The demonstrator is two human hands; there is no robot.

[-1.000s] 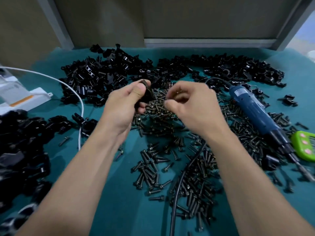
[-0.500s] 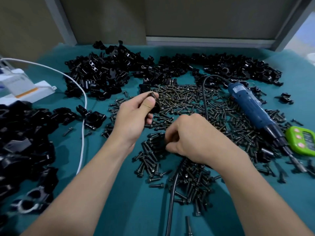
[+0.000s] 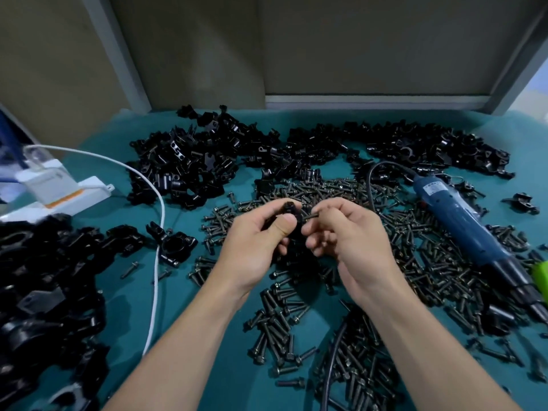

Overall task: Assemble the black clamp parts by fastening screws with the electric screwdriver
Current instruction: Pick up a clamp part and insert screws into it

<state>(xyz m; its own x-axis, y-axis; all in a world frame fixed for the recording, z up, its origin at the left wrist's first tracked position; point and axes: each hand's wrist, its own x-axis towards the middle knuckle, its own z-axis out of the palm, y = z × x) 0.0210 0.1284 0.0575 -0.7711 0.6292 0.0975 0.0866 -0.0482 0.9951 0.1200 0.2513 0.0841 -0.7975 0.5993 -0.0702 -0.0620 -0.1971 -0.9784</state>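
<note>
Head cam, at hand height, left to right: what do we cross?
Black clamp pile → white cable → loose clamp → left hand holding clamp part → right hand pinching screw → blue electric screwdriver → green device.

**Left hand (image 3: 261, 241) and right hand (image 3: 353, 241) meet over the teal table covering (image 3: 207, 336)**

The left hand pinches a small black plastic clamp part (image 3: 292, 209) between thumb and fingers. The right hand pinches a short dark metal screw (image 3: 311, 216) pointing at the part — whether it sits in a hole cannot be told. Loose dark screws (image 3: 430, 262) litter the covering below. A blue cylindrical electric screwdriver (image 3: 453, 215) lies among them at right. Heaps of black clamp parts (image 3: 201, 167) line the far edge and left side — a white cable (image 3: 157, 262) runs past them from a white power strip (image 3: 59, 191).
</note>
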